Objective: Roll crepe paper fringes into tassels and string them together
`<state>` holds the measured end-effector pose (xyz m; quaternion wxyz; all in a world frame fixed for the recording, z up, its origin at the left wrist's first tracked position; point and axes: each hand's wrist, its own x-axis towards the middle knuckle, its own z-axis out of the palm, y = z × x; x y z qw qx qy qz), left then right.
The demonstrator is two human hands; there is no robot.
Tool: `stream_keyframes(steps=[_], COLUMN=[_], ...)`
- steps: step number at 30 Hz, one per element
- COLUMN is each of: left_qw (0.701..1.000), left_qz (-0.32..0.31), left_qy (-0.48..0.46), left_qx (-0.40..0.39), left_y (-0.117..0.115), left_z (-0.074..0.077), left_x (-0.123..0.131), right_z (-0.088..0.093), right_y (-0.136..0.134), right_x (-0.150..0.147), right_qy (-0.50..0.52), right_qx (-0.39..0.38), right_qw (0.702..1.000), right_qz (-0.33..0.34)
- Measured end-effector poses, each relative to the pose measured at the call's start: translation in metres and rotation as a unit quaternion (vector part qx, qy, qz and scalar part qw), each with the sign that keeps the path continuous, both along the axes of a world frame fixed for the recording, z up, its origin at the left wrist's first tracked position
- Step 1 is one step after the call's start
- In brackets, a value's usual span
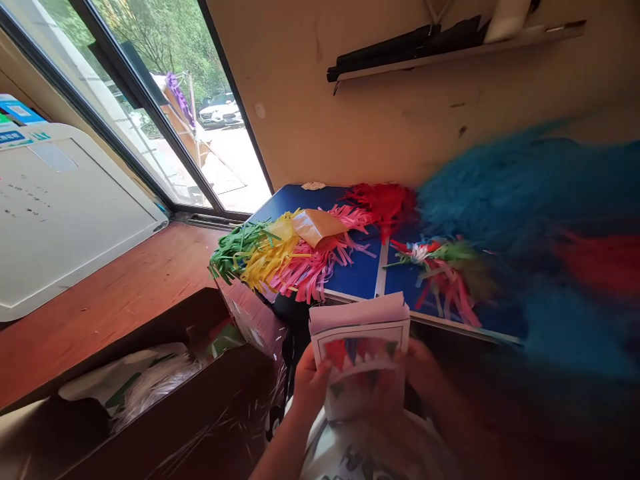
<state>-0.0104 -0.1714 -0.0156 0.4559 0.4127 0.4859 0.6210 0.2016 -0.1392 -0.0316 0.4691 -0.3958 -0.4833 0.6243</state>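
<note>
My left hand grips the left edge of a printed paper stack, with the thumb over its front. The stack shows pennant-like shapes in red and blue inside a pale border, and its pinkish upper edge looks layered. At its right edge my right hand is wrapped round the paper, its fingers dim and partly hidden. Both hands hold it upright before my body. Just beyond lie green tassels, yellow tassels and pink tassels on a blue table. An orange-brown packet rests on them.
A mixed tassel bunch and red tassels lie farther right, beside a large blurred blue mass. An open cardboard box stands at lower left. A whiteboard leans near the window.
</note>
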Motion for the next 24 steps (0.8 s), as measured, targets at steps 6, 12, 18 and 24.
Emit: stream_keyframes(steps=[6, 12, 18, 24], left_qw=[0.994, 0.990, 0.992, 0.993], left_qz=[0.023, 0.021, 0.033, 0.028], left_qy=[-0.070, -0.098, -0.071, -0.064], left_qx=[-0.081, -0.101, -0.100, -0.094], left_y=[0.004, 0.007, 0.003, 0.003], left_z=[0.001, 0.000, -0.001, 0.003], left_x=[-0.001, -0.002, -0.005, -0.002], right_z=[0.006, 0.024, 0.114, 0.141], right_y=[0.003, 0.007, 0.078, 0.187], right_x=[-0.005, -0.002, 0.081, 0.140], right_qy=[-0.011, -0.082, -0.337, -0.725], right_qx=[0.034, 0.097, 0.275, 0.200], right_qw=[0.999, 0.990, 0.893, 0.653], right_qz=[0.026, 0.065, -0.117, -0.089])
